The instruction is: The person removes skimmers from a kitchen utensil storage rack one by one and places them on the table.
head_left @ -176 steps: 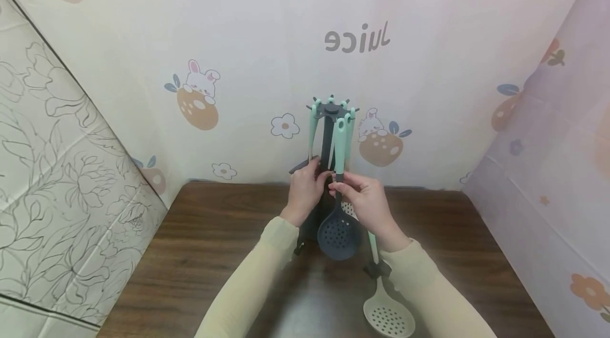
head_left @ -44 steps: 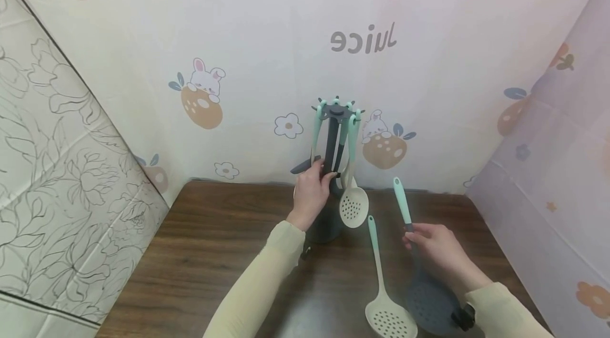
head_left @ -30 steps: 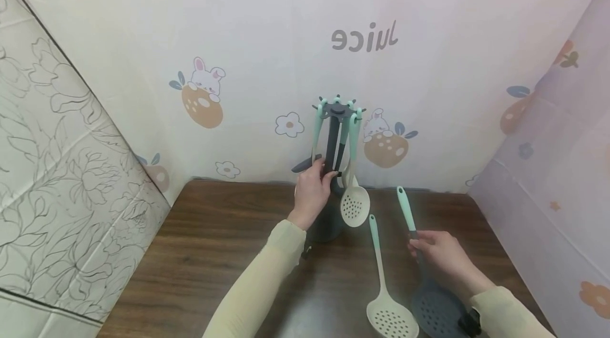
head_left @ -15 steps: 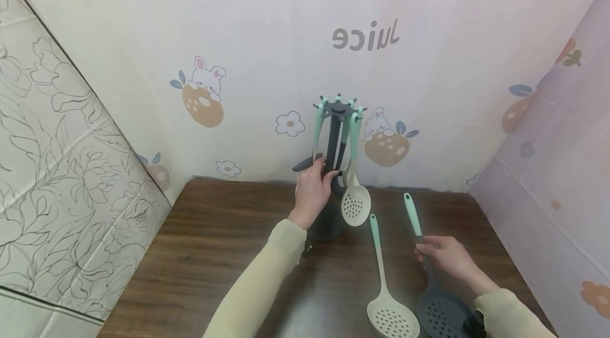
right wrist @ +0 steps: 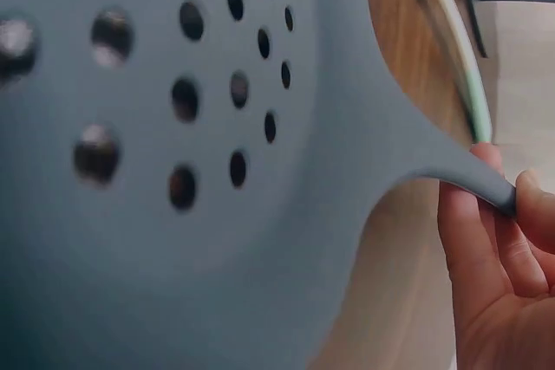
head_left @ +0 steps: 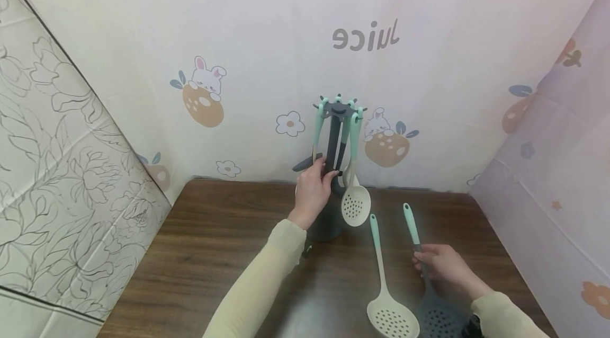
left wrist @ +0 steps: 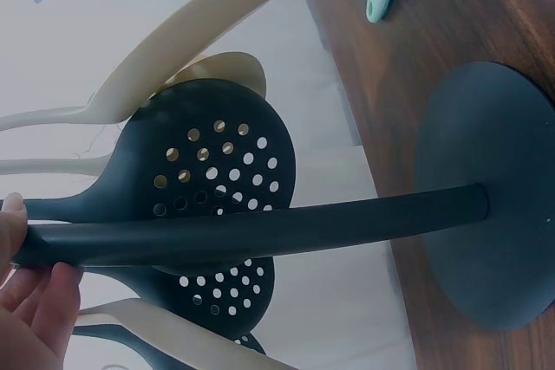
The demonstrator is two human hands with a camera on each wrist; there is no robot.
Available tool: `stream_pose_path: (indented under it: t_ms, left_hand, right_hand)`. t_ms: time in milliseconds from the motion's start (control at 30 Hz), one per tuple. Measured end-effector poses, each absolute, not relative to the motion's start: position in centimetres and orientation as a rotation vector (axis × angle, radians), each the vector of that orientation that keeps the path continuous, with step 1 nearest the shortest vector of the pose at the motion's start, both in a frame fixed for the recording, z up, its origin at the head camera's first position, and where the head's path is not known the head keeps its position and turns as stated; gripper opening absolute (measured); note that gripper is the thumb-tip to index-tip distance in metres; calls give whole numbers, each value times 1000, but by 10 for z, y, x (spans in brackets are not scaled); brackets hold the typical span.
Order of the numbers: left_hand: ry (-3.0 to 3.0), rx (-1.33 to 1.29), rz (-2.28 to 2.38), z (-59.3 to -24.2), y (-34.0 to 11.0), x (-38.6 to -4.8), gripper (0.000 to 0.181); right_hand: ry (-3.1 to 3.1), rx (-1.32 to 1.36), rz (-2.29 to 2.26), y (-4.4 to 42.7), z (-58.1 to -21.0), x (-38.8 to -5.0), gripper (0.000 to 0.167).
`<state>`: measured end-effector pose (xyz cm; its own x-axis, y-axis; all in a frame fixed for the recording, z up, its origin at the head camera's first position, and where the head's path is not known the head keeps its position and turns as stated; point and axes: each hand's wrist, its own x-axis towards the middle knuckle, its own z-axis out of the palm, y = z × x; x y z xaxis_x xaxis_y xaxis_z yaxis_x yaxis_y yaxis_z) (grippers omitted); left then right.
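My left hand [head_left: 312,192] grips the dark pole of a utensil stand [left wrist: 286,230], thumb and fingers around it in the left wrist view. Mint-handled utensils hang from its top hooks, among them a cream slotted spoon [head_left: 355,205] and a dark skimmer [left wrist: 208,153]. At the right, my right hand [head_left: 445,264] pinches the neck of another dark grey skimmer [right wrist: 347,145] between thumb and fingers. Its mint handle points to the back and its perforated head is low over the table; whether it touches is unclear. Beside it lies a cream skimmer [head_left: 392,319], its head close to the dark one.
The brown wooden table [head_left: 229,253] ends at a printed curtain [head_left: 257,62] behind the stand. More curtain hangs along the left and right sides. The stand's round dark base [left wrist: 486,197] rests on the table.
The dark skimmer has gone from the front of the stand to the right of the cream skimmer, lowering slightly in the last second. My left hand stays on the pole.
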<state>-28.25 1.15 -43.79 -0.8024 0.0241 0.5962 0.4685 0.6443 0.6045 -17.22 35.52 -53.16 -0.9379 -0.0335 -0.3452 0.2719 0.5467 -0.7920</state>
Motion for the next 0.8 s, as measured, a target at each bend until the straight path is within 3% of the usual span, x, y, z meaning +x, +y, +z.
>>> stream_pose_path:
  t_ms: [433, 667, 800]
  left_hand:
    - [-2305, -397, -1063, -436, 11, -282, 38]
    - [-2310, -387, -1071, -436, 11, -281, 38]
    - [-2312, -381, -1083, -436, 11, -282, 37]
  right_hand:
    - [2424, 227, -1330, 351, -538, -173, 38]
    - [2480, 211, -1231, 346, -537, -174, 22]
    - [2559, 184, -1077, 346, -538, -178, 28]
